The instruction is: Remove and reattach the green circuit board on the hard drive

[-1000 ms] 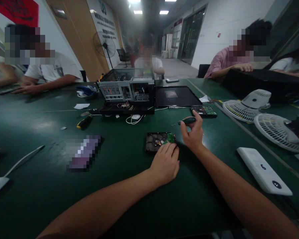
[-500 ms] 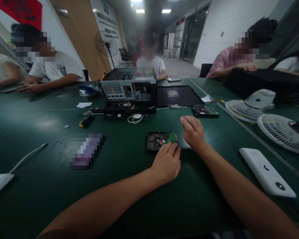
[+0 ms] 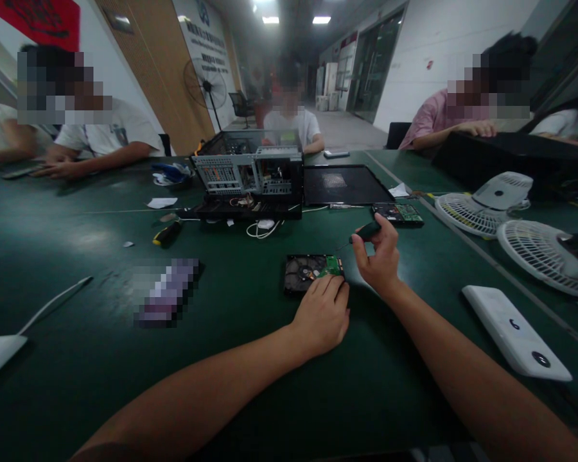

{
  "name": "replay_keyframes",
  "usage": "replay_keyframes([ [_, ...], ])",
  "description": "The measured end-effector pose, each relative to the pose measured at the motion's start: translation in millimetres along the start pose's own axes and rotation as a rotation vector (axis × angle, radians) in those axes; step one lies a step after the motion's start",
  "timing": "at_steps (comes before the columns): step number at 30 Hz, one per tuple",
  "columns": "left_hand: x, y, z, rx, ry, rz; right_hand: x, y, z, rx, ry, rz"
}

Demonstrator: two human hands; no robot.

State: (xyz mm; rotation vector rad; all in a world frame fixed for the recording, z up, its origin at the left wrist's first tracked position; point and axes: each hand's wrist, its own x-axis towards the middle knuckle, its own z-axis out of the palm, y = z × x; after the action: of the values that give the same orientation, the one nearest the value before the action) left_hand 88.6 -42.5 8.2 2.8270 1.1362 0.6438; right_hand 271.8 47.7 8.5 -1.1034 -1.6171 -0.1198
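A hard drive (image 3: 308, 271) lies circuit board up on the green table (image 3: 250, 359) in front of me. My left hand (image 3: 324, 314) rests on its near right corner, fingers pressed flat against it. My right hand (image 3: 379, 256) is raised just right of the drive, its fingers closed around a small dark-handled screwdriver (image 3: 363, 233) whose thin tip points left and down toward the drive.
An opened computer case (image 3: 249, 173) stands behind, with a black side panel (image 3: 344, 185) and a second hard drive (image 3: 397, 214) to its right. Two white fans (image 3: 481, 202) and a white device (image 3: 515, 332) lie right. A yellow-black screwdriver (image 3: 166, 233) lies left. Several people sit around the table.
Half a second ago my right hand was curled low with the screwdriver hidden; now it is lifted with the screwdriver showing again. My left hand has stayed on the drive.
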Motion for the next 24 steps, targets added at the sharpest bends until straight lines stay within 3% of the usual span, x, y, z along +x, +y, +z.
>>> replay_keyframes([
  [9,-0.9,-0.3,1.4,0.0,0.006,-0.01,-3.2,6.8,6.6,0.075,-0.078,0.037],
  [24,-1.2,-0.8,0.5,0.004,-0.004,-0.006,-3.1,5.3,7.6,0.016,-0.044,0.0],
])
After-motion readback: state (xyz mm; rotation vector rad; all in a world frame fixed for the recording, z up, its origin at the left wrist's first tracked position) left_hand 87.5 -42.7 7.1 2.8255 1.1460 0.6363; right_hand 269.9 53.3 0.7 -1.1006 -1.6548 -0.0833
